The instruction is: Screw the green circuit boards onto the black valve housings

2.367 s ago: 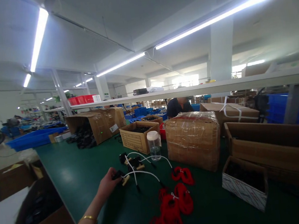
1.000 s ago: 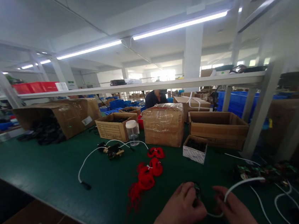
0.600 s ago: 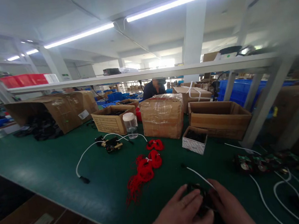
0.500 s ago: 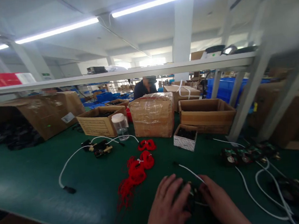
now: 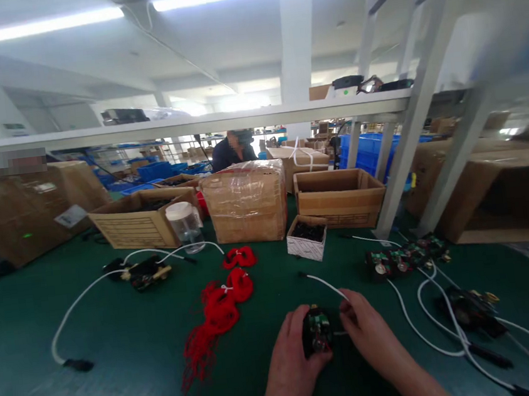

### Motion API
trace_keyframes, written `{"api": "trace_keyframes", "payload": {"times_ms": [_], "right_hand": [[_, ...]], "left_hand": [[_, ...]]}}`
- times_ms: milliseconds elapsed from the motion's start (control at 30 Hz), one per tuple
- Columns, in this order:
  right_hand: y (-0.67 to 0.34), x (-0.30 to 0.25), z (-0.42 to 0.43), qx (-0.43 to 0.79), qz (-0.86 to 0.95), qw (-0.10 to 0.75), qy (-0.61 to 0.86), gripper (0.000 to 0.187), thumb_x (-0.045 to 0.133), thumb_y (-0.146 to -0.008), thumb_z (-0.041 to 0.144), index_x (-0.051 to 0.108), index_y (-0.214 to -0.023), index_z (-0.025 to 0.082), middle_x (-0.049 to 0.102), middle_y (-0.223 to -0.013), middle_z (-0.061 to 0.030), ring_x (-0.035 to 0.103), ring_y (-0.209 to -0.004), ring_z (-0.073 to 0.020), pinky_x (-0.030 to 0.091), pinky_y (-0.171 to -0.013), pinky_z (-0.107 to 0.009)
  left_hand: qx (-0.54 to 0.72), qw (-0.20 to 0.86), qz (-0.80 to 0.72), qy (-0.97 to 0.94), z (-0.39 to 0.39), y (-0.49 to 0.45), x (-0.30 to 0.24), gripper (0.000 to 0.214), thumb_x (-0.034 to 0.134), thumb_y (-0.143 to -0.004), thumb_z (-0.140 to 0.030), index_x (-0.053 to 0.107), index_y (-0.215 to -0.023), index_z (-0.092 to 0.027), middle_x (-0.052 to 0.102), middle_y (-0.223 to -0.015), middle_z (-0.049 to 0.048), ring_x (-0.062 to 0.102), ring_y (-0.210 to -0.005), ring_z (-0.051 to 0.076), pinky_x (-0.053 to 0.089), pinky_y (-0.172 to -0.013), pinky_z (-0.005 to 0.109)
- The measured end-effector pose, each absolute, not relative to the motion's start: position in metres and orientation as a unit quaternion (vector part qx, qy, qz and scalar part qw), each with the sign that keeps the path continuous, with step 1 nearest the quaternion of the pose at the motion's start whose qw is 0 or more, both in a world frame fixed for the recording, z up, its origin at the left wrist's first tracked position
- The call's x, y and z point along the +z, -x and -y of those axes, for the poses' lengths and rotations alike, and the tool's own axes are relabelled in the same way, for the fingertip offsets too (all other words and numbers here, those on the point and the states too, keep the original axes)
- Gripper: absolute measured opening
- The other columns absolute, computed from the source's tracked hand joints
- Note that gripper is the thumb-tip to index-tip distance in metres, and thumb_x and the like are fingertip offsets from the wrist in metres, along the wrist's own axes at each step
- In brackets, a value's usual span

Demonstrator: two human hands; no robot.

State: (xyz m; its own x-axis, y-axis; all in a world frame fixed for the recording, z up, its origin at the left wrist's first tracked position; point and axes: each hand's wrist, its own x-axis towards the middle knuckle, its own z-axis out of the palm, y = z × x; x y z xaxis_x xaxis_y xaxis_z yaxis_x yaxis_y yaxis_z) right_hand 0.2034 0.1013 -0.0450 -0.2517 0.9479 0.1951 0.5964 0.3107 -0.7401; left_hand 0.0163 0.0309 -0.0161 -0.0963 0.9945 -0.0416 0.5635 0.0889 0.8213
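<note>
My left hand [image 5: 291, 359] is wrapped round a small black housing with a green circuit board [image 5: 319, 326] showing, low over the table. A white cable [image 5: 326, 285] with a dark tip runs into my right hand [image 5: 368, 329], whose thumb and fingers are pinched on it. Between my right hand and the housing a short white stretch of cable shows. Left of my hands lie bundles of red wire [image 5: 222, 312], tied with white. Further right rests a row of similar black units with green boards [image 5: 402, 259], white cables trailing from them.
A small white box of black parts [image 5: 307, 241] stands ahead, before a taped carton [image 5: 246, 203] and an open carton [image 5: 340, 199]. A clear jar [image 5: 186, 228] and cabled units [image 5: 144, 273] are at left. Slanting metal posts [image 5: 417, 100] and a shelf [image 5: 191, 126] frame the bench; a person [image 5: 232, 151] sits beyond.
The view has turned right, so things appear further left. The left hand's fingers have closed in round the housing, and its green board now shows. The right hand stays at the white cable.
</note>
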Motion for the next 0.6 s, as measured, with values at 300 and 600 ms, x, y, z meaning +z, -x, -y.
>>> {"api": "trace_keyframes", "payload": {"times_ms": [300,600], "right_hand": [[-0.225,-0.067,-0.100,0.218,0.722,0.300,0.584,0.061,0.041,-0.091,0.044,0.046,-0.140,0.008,0.056,-0.117,-0.0184,0.066,-0.099,-0.0314,0.058,-0.088,-0.048],[-0.227,-0.080,-0.101,0.174,0.722,0.279,0.609,0.065,0.039,-0.092,0.050,0.044,-0.141,0.009,0.053,-0.118,-0.0181,0.065,-0.096,-0.0311,0.059,-0.086,-0.047]], "left_hand": [[0.361,0.108,-0.779,-0.501,0.037,0.083,-0.042,0.024,0.063,-0.083,-0.041,0.076,-0.095,-0.025,0.070,-0.102,0.0096,0.065,-0.101,0.032,0.051,-0.095,0.050],[0.296,0.090,-0.835,-0.455,0.080,0.155,-0.048,0.029,0.061,-0.082,-0.049,0.076,-0.091,-0.026,0.070,-0.090,0.0070,0.068,-0.089,0.030,0.053,-0.083,0.043]]}}
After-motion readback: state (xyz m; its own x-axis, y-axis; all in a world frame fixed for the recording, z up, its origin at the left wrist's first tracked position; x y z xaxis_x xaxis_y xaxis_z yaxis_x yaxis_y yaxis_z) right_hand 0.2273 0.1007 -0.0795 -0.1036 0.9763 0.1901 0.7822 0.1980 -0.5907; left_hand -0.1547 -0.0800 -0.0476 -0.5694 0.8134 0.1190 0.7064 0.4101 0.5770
